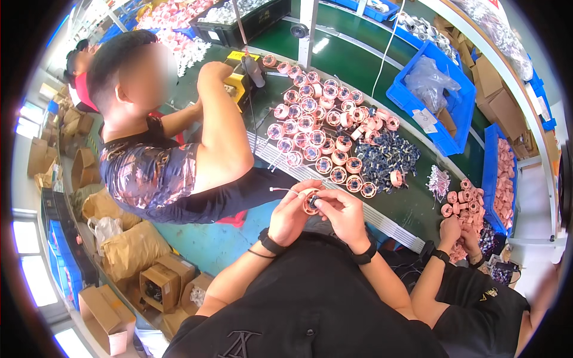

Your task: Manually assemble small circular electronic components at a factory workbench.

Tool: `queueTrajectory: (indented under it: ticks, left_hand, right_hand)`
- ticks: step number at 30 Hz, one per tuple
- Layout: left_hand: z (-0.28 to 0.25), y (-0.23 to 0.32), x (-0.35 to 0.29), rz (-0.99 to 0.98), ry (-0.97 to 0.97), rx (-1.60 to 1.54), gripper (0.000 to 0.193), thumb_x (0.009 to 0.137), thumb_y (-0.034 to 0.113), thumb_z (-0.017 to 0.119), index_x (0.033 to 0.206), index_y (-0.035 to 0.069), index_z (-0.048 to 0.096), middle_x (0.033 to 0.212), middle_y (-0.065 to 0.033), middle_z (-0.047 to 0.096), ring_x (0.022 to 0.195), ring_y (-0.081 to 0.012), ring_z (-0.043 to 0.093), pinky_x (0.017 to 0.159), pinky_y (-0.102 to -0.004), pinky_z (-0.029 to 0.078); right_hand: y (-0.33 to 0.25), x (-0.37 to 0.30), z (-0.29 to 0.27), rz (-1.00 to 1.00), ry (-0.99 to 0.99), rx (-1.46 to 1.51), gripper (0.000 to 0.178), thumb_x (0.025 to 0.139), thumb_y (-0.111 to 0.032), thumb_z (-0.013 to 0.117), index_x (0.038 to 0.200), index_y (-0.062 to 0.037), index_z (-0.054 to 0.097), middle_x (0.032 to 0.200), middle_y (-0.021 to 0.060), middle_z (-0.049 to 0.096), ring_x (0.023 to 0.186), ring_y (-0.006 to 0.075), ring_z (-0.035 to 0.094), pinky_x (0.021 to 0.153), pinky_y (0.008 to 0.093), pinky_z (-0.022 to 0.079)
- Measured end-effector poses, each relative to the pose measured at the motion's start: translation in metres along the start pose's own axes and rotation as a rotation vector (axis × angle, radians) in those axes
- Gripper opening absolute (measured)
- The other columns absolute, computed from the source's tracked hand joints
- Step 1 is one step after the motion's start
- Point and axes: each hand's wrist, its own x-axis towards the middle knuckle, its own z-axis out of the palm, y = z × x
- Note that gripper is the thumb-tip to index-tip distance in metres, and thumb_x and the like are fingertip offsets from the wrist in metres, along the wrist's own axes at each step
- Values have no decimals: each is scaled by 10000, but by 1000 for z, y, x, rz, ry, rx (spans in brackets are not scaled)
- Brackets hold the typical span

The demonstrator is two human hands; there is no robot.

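In the head view, the left hand (286, 223) and right hand (347, 217) are together, both clamped on one pink ring-shaped housing (310, 201) just above the bench edge. The right thumb touches a small dark part (314, 203) inside it; a thin lead with a white plug (273, 189) sticks out leftward. Beyond them, many similar pink housings (306, 123) crowd the green bench (412, 200), beside a heap of dark components (388, 158).
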Motion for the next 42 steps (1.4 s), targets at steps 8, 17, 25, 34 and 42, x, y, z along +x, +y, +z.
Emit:
queueTrajectory:
  ticks: [8,17,25,34,42]
  left_hand:
    - [1,-5,0,24,21,54,369,996,182,424,1327,22,396,1391,-158,435,1282,-282,437,1052,-422,368]
    - [1,-5,0,34,-77,403,517,962,109,525,1428,36,312,1380,-95,442,1207,-175,480,987,-324,432]
    - [-1,4,1,-3,75,557,383,938,21,531,1306,-54,457,1153,-100,583,1005,-132,596,854,-274,525]
    - [1,4,0,30,120,653,354,933,11,525,1275,-70,479,1068,-77,606,905,-97,618,787,-243,539]
    - [6,1,3,60,156,540,307,934,-4,522,1232,-75,504,1080,-105,610,920,-141,634,804,-271,566]
  right_hand:
    - [-2,0,1,-317,88,-398,158,797,-14,723,944,14,672,924,67,638,790,120,628,648,229,509]
    - [8,5,-5,-72,2,164,283,861,19,646,1127,78,568,952,124,677,882,158,666,751,263,565]
    - [12,10,-12,-135,-16,-18,254,840,34,647,1092,60,631,1016,114,641,895,172,668,759,262,566]
    - [5,14,-13,-81,-6,-70,248,808,-10,704,1046,40,658,961,98,651,840,155,676,741,251,555]
    - [5,14,-13,-118,5,-84,220,807,-8,705,1017,44,662,940,98,646,829,158,679,717,248,555]
